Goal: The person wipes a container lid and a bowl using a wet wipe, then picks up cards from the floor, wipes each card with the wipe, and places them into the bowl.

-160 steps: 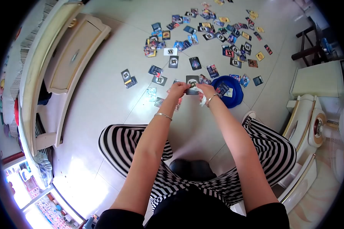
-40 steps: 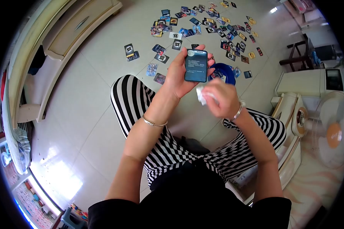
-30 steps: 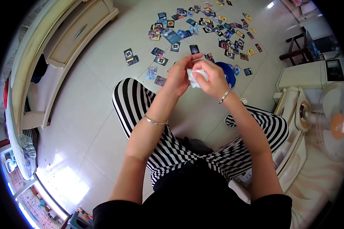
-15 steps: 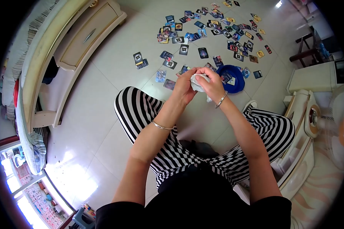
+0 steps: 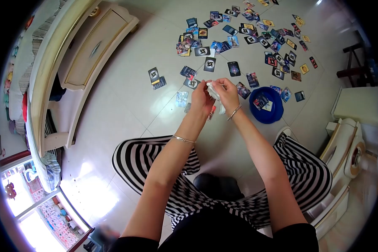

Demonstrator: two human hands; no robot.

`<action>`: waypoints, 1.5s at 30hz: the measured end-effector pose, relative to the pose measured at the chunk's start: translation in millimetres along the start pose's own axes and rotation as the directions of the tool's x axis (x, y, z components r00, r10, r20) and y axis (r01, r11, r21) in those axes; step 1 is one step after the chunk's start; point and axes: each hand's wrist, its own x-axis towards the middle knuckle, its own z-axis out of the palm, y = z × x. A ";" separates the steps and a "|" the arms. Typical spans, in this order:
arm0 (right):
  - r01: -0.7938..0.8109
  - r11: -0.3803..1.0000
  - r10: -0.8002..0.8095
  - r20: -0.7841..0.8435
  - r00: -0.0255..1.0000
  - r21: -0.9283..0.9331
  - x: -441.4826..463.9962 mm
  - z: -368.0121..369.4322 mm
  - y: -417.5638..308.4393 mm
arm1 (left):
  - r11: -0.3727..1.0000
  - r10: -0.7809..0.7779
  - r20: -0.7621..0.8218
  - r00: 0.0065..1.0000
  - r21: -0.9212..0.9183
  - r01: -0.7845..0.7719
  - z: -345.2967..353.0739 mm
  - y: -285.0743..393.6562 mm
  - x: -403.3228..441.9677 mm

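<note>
white crumpled tissue (image 5: 213,91) is pinched in our curled right hand (image 5: 228,95), our left hand (image 5: 200,100) half-curled, its hold unclear, so we'd best gather the tissue's loose end.

A plain black shirt (image 5: 222,231) covers the trunk, its short sleeves (image 5: 295,237) black too. Beyond the shirt's hem spread loose trousers (image 5: 304,172) in black and white stripes, broad over the left knee, looking finer close to the shirt. Farther from the shirt, a slim, shiny silver-coloured bracelet (image 5: 184,139) rings the left forearm (image 5: 168,164); another bracelet (image 5: 234,112) rings the right wrist. A pale shoe (image 5: 284,131) shows past the right trouser leg.
</note>
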 end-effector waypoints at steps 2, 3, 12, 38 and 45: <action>-0.017 0.997 0.019 -0.022 1.000 0.079 26.4 -0.8 21.7 | 0.987 0.076 -0.083 0.994 0.146 -0.063 -11.4 1.2 36.1; -0.052 0.994 0.056 -0.039 0.998 0.101 39.4 -0.5 31.3 | 0.950 0.159 -0.143 0.977 0.290 -0.112 -16.5 2.1 55.0; -0.274 0.928 0.300 -0.074 0.951 0.253 166.6 4.9 118.7 | 0.029 0.651 0.240 0.721 0.941 -0.338 -54.4 55.1 234.1; -0.498 0.727 0.480 0.168 0.861 0.472 142.0 -30.5 97.8 | 0.827 -0.045 0.063 0.997 0.562 0.002 -20.5 59.4 202.9; 0.005 0.989 0.001 -0.037 0.999 0.148 36.8 -53.1 -18.7 | 0.956 -0.163 0.321 0.933 0.284 0.070 43.6 18.8 29.8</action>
